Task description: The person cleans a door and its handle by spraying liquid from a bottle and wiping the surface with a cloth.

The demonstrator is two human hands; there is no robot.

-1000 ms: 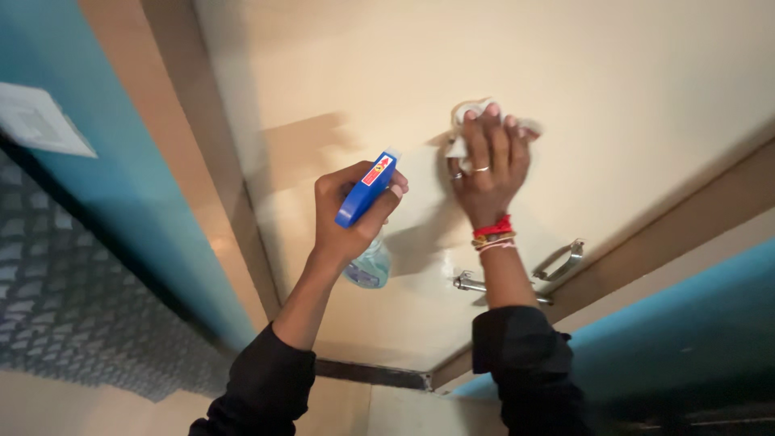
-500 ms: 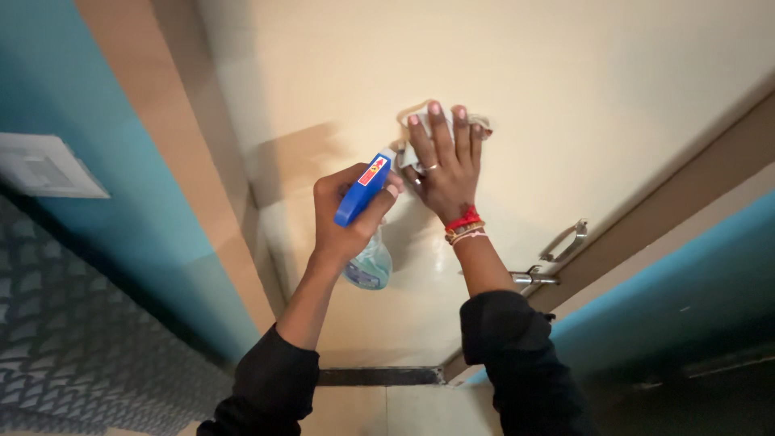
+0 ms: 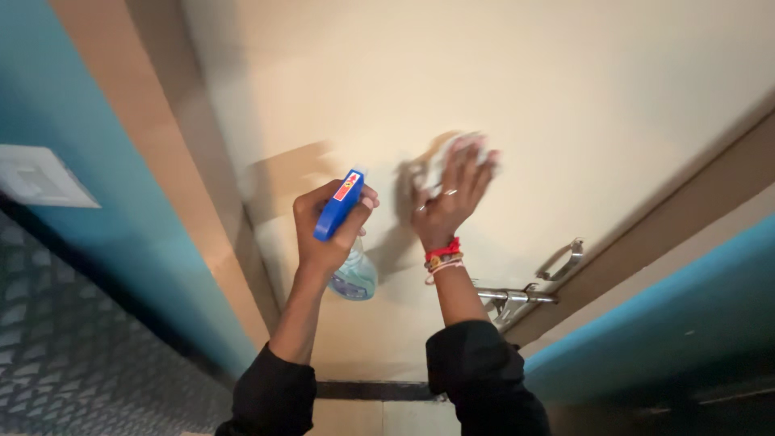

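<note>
- Against the cream door (image 3: pixel 565 89), the right hand (image 3: pixel 448 198) pressed a white cloth (image 3: pixel 440 157); motion blur smeared both, and the fingers hid most of the cloth.
- The left hand (image 3: pixel 323 230) was clenched round a spray bottle (image 3: pixel 343 242), covering its neck; only the blue trigger head and pale base showed.
- The metal door handle (image 3: pixel 517 297) sat near the right wrist.
</note>
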